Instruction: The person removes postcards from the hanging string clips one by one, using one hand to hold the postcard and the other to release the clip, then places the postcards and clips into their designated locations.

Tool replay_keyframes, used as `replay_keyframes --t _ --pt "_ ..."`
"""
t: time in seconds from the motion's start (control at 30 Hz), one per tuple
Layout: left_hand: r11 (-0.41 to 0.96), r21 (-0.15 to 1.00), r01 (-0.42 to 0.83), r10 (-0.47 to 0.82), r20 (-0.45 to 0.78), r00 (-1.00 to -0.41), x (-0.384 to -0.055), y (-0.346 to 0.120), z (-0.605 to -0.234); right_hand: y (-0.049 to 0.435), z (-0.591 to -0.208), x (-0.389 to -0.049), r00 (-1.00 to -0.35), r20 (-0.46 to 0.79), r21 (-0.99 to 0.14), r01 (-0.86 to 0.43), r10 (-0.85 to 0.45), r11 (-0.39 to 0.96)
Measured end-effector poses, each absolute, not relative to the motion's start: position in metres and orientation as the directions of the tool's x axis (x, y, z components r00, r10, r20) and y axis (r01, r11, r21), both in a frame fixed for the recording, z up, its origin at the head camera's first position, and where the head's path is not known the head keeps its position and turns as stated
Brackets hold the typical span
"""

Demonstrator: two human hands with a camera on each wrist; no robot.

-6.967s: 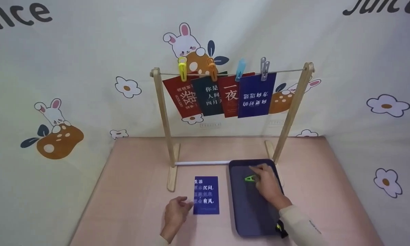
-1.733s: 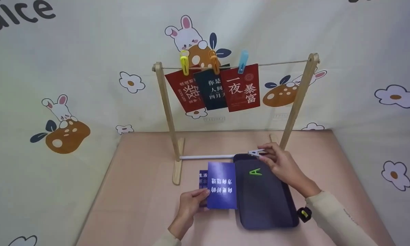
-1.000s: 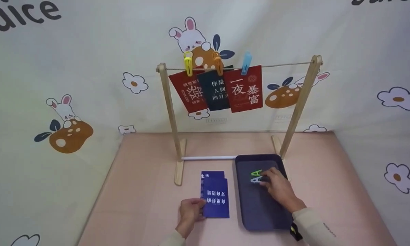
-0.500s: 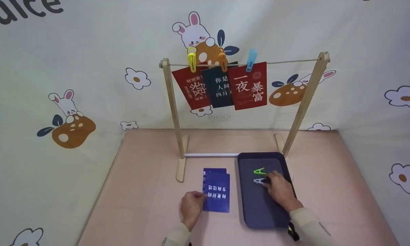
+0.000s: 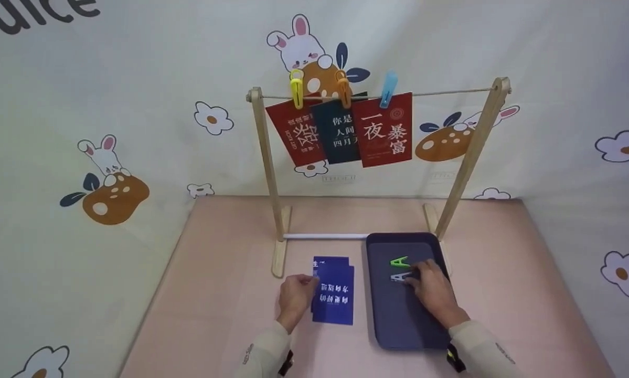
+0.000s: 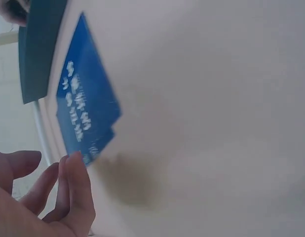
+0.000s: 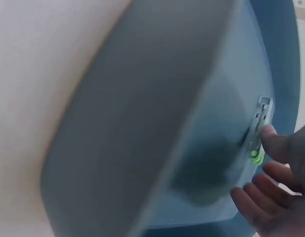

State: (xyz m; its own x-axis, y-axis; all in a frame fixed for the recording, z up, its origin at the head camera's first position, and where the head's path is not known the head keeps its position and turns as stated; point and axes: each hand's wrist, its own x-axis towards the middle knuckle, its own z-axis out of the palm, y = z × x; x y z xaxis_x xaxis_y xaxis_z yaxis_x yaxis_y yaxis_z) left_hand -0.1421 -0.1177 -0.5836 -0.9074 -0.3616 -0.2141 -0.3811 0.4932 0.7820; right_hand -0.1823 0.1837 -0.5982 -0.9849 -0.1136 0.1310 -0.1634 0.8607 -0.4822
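Pink worktop [image 5: 220, 294], rabbit-print backdrop [image 5: 178, 68], your left hand [image 5: 296, 300], thumb and fingers parted, at the left edge of two overlapping blue cards [image 5: 338, 312], three cards [image 5: 340, 149] pegged above, dark tray [image 5: 401, 323] with green clip [image 5: 400, 262] and grey clip [image 5: 400, 277], your right hand [image 5: 436, 293] beside it, fingers loosely spread.

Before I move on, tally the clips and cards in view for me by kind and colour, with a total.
Yellow clip: 1
Orange clip: 1
Light blue clip: 1
Green clip: 1
Grey clip: 1
Red cards: 2
Dark green card: 1
Blue cards: 2
Total: 10 (5 clips, 5 cards)
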Motion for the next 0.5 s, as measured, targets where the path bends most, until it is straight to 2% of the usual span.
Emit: replay_keyframes --t 0.27,0.37,0.5 --pt "0.398 0.877 -0.268 -0.315 -0.144 -0.938 -0.169 -0.105 -0.542 0.18 -0.56 -0.19 -0.939 0.329 -0.501 -0.263 -0.099 0.825" --pt "0.359 0.909 -0.211 -0.281 -0.111 -0.953 -0.179 -0.103 -0.521 0.177 -0.541 -0.195 -0.896 0.424 -0.472 -0.34 -0.129 0.813" --pt "0.319 0.939 -0.129 -0.207 -0.064 -0.976 -0.188 -0.101 -0.496 0.173 -0.511 -0.204 -0.808 0.558 -0.394 -0.458 -0.189 0.796"
